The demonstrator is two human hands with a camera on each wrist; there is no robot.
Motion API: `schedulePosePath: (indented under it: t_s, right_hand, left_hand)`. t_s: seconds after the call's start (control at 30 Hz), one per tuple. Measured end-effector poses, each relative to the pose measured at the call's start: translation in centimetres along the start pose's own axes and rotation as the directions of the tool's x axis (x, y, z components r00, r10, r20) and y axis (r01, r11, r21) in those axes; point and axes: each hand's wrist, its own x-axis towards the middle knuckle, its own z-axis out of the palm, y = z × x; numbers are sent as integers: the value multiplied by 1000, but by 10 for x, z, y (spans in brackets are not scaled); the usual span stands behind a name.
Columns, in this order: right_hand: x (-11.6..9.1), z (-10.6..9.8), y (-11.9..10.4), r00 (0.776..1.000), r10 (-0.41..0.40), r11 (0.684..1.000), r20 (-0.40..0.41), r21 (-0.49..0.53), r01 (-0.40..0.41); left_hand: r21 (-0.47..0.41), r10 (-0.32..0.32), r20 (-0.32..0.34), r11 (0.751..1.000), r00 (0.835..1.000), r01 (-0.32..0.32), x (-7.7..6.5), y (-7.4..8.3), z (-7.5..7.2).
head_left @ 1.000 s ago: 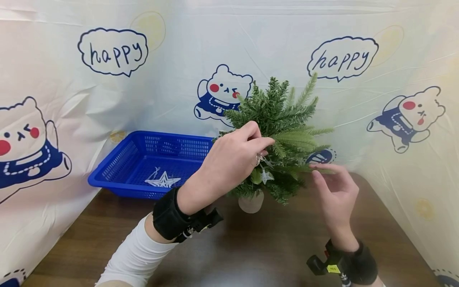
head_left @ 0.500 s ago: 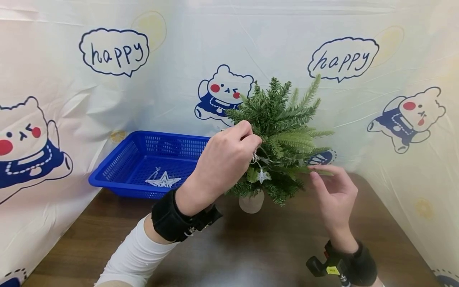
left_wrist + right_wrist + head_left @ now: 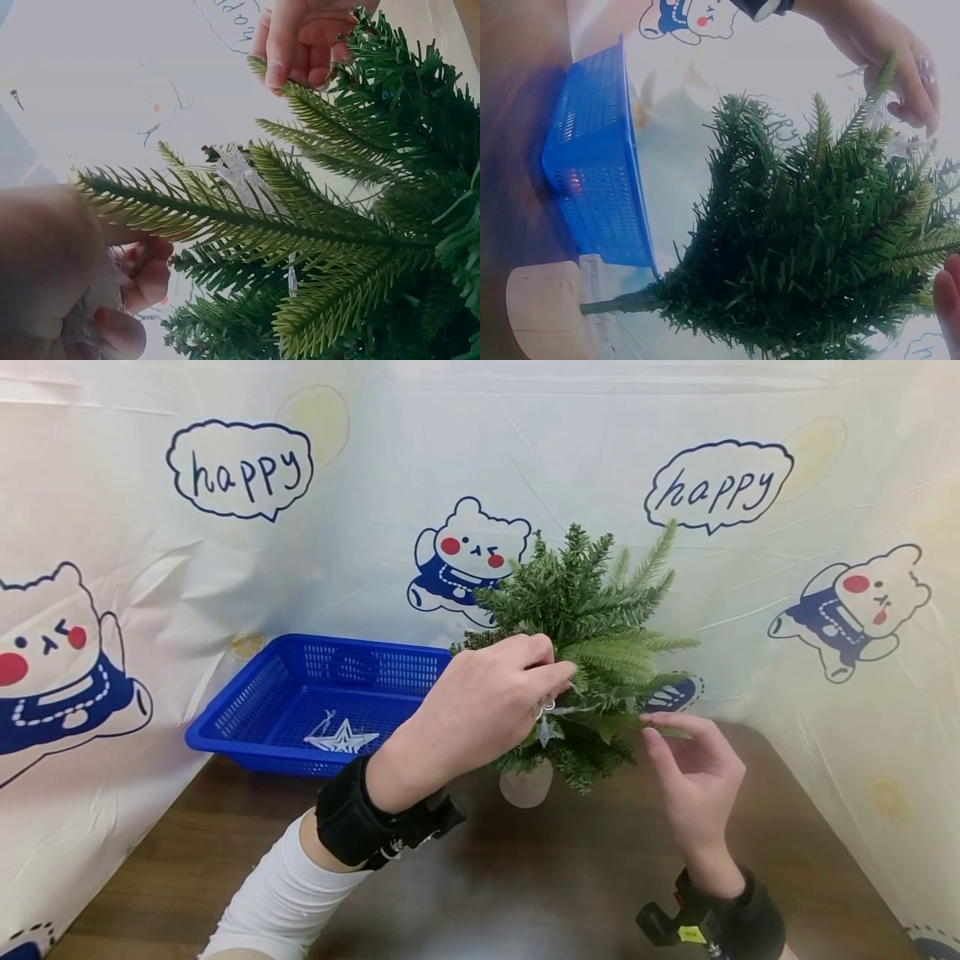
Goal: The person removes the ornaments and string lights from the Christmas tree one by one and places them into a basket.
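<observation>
A small artificial Christmas tree (image 3: 592,581) stands on a round wooden base (image 3: 527,783). At its left front my left hand (image 3: 480,706) has its fingers curled round part of a string of clear stars, bunched in the palm in the left wrist view. One clear star (image 3: 546,732) hangs below these fingers against the branches; another clear star (image 3: 244,176) lies among the needles. My right hand (image 3: 701,777) pinches the tip of a light green branch (image 3: 626,724) on the tree's right side, between thumb and index finger.
A blue plastic basket (image 3: 247,702) stands behind the left forearm, with a white star ornament (image 3: 343,737) inside. All stand on a brown wooden table (image 3: 525,877). A printed cloth (image 3: 585,435) hangs close behind and along both sides.
My left hand went slightly left, then back right and a little lower on the tree. The hanging star shifted slightly left and down. My right hand moved slightly left and down, still pinching the branch.
</observation>
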Motion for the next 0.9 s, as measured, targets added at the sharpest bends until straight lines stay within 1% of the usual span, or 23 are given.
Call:
schedulePosePath:
  t_s: [0.1, 0.2, 0.27, 0.4, 0.5, 0.63, 0.7, 0.83, 0.9]
  right_hand:
    - [-1, 3, 0, 999, -38, 999, 11, 23, 38]
    - [-1, 5, -1, 997, -69, 997, 25, 38, 68]
    - [-2, 7, -1, 996, -85, 996, 34, 32, 84]
    - [-3, 10, -3, 992, -117, 993, 49, 32, 116]
    - [-2, 13, -5, 987, -148, 989, 56, 28, 147]
    - [-2, 18, -7, 979, -192, 981, 62, -9, 193]
    - [-3, 20, -7, 975, -211, 977, 66, -32, 213]
    - [-4, 22, -9, 968, -237, 967, 78, -77, 242]
    - [-4, 24, -10, 966, -246, 963, 84, -96, 253]
  left_hand:
    - [-27, 1, 40, 1000, 999, 1, 0, 0, -1]
    - [-71, -19, 72, 997, 997, 24, 0, 1, -3]
    - [-79, -31, 93, 996, 995, 39, 1, 2, -5]
    - [-35, -42, 131, 998, 990, 47, 1, 4, -9]
    - [20, -43, 142, 999, 989, 40, 1, 5, -11]
    - [76, -34, 126, 997, 991, 24, 0, 6, -11]
    - [81, -27, 107, 997, 994, 19, 0, 6, -11]
    - [54, -13, 55, 999, 998, 10, -2, 6, -10]
    - [21, -15, 26, 1000, 1000, 14, -3, 6, -10]
